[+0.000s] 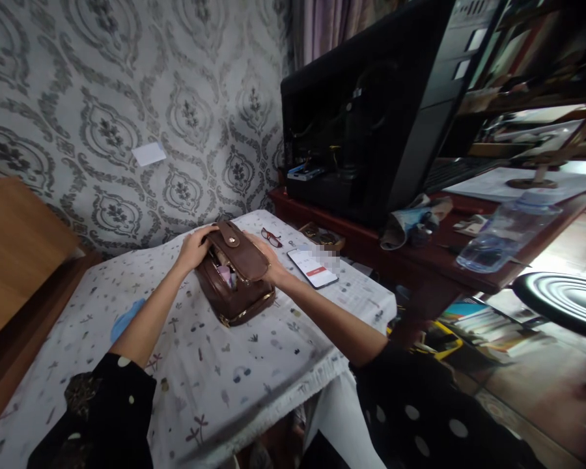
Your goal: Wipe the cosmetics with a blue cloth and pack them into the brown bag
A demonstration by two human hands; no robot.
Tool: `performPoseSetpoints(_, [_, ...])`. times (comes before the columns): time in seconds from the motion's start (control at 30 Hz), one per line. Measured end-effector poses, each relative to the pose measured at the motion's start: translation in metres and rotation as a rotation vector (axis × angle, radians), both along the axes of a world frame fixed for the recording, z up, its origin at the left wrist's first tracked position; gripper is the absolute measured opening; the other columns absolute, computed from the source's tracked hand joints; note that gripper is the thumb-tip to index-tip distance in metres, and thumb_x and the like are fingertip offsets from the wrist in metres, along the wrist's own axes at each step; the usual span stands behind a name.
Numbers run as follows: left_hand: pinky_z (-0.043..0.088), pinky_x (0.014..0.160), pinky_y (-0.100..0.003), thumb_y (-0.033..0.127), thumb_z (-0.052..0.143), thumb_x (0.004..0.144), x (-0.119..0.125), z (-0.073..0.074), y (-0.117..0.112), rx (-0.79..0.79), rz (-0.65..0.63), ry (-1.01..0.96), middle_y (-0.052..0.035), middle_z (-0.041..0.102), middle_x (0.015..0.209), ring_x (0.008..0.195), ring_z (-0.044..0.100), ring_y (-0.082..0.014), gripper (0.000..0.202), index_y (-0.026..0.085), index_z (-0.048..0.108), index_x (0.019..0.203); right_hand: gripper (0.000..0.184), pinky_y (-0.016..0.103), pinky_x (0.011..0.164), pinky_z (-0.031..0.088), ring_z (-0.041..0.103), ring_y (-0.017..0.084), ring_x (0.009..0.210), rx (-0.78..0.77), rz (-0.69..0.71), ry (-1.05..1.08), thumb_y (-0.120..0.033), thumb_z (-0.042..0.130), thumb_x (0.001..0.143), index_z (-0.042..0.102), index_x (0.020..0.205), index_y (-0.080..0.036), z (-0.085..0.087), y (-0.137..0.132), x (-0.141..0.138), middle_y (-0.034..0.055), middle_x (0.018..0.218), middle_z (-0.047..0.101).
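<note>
A brown leather handbag (234,301) with gold zips sits on the patterned tablecloth. Its flap (247,251), which bears a round metal snap, is lifted away from the front, and pink and pale items (227,275) show in the gap beneath. My left hand (195,249) is curled round the bag's left upper edge. On the opposite side, my right hand (272,262) grips the bag by the flap's right edge, with most of its fingers hidden behind the leather. A phone (314,268) with a lit screen lies to the right of the bag, near folded glasses (271,237).
Something blue (127,319) lies beside my left forearm. A black computer case (351,124) stands on the dark red desk at the right, with a clear plastic bottle (498,238) near its edge. A wooden panel (24,247) borders the table's left side.
</note>
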State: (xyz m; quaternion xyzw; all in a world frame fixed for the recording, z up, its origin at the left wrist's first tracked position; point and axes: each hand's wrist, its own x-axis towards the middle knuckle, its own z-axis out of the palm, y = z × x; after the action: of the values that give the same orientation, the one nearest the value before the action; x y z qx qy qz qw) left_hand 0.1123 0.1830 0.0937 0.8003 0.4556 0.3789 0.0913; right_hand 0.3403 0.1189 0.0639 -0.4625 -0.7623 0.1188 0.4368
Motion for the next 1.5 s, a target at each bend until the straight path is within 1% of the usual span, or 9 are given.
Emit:
performPoseSetpoints(0.13, [0.041,0.113,-0.043,0.022,0.05,0.08,0.001,-0.001,-0.006,-0.002,0.018,-0.013,-0.0048,0.072,0.126,0.123,0.061,-0.0268,0.042,0.022,0.072,0.116,0.043,0.037,0.114,0.043,0.058,0.02,0.131,-0.073,0.096,0.304,-0.031,0.035,0.103,0.062,0.133,-0.015,-0.012,-0.021,0.012,0.0091,0.14,0.063])
performPoseSetpoints(0.27, [0.043,0.11,-0.04,0.022,0.048,0.08,0.004,-0.001,-0.01,-0.011,0.045,-0.03,-0.0048,0.074,0.121,0.118,0.063,-0.0268,0.039,0.021,0.073,0.111,0.049,0.039,0.117,0.039,0.056,0.021,0.133,-0.097,0.036,0.47,-0.037,0.029,0.103,0.06,0.132,-0.013,-0.022,-0.041,0.01,0.0124,0.139,0.063])
performPoseSetpoints(0.47, [0.043,0.109,-0.041,0.025,0.05,0.08,0.009,0.0,-0.014,-0.028,0.063,-0.075,-0.0061,0.075,0.118,0.118,0.063,-0.0281,0.035,0.02,0.074,0.105,0.072,0.047,0.123,0.027,0.029,0.026,0.152,-0.073,-0.132,0.227,-0.053,0.048,0.097,0.038,0.153,-0.01,-0.025,-0.07,-0.017,0.0191,0.162,0.033])
performPoseSetpoints(0.63, [0.04,0.113,-0.042,0.024,0.051,0.079,0.008,-0.003,-0.024,-0.026,0.063,-0.115,-0.0072,0.073,0.121,0.12,0.061,-0.0281,0.038,0.019,0.073,0.109,0.07,0.05,0.123,0.025,0.021,0.032,0.154,-0.025,-0.24,-0.007,-0.048,0.053,0.097,0.039,0.152,-0.006,-0.029,-0.069,-0.028,0.0236,0.164,0.025])
performPoseSetpoints(0.77, [0.037,0.117,-0.041,0.028,0.054,0.084,0.012,-0.008,-0.048,-0.002,0.105,-0.215,-0.0078,0.069,0.128,0.127,0.057,-0.0265,0.038,0.019,0.072,0.116,0.063,0.049,0.122,0.026,0.027,0.032,0.15,-0.015,-0.265,-0.057,-0.043,0.052,0.099,0.043,0.15,-0.008,-0.03,-0.06,-0.027,0.023,0.161,0.029])
performPoseSetpoints(0.9, [0.03,0.121,-0.038,0.039,0.038,0.1,0.034,-0.021,-0.09,0.14,0.118,-0.309,-0.0084,0.062,0.14,0.138,0.049,-0.0227,0.044,0.021,0.066,0.127,0.06,0.047,0.121,0.028,0.032,0.03,0.146,0.023,-0.261,-0.048,-0.043,0.049,0.1,0.045,0.149,-0.009,-0.028,-0.053,-0.026,0.0207,0.158,0.035])
performPoseSetpoints(1.03, [0.024,0.124,-0.042,0.048,0.034,0.103,0.057,-0.041,-0.123,0.278,0.169,-0.211,-0.0122,0.047,0.154,0.146,0.039,-0.0256,0.049,0.022,0.061,0.135,0.057,0.045,0.117,0.032,0.038,0.029,0.139,0.068,-0.269,-0.025,-0.043,0.047,0.101,0.048,0.147,-0.011,-0.028,-0.047,-0.027,0.0189,0.152,0.043])
performPoseSetpoints(1.27, [0.026,0.122,-0.048,0.046,0.033,0.104,0.068,-0.062,-0.121,0.403,0.255,-0.127,-0.0148,0.048,0.154,0.147,0.039,-0.0262,0.049,0.023,0.055,0.141,0.049,0.044,0.107,0.04,0.049,0.028,0.12,0.123,-0.309,0.049,-0.04,0.042,0.102,0.056,0.141,-0.015,-0.029,-0.034,-0.03,0.0161,0.131,0.057])
performPoseSetpoints(1.5, [0.024,0.124,-0.05,0.045,0.035,0.103,0.068,-0.063,-0.122,0.368,0.231,-0.08,-0.0129,0.037,0.162,0.152,0.03,-0.0255,0.05,0.028,0.046,0.149,0.047,0.046,0.105,0.04,0.048,0.029,0.126,0.173,-0.364,0.041,-0.034,0.034,0.103,0.057,0.141,-0.019,-0.04,-0.033,-0.037,0.016,0.139,0.053])
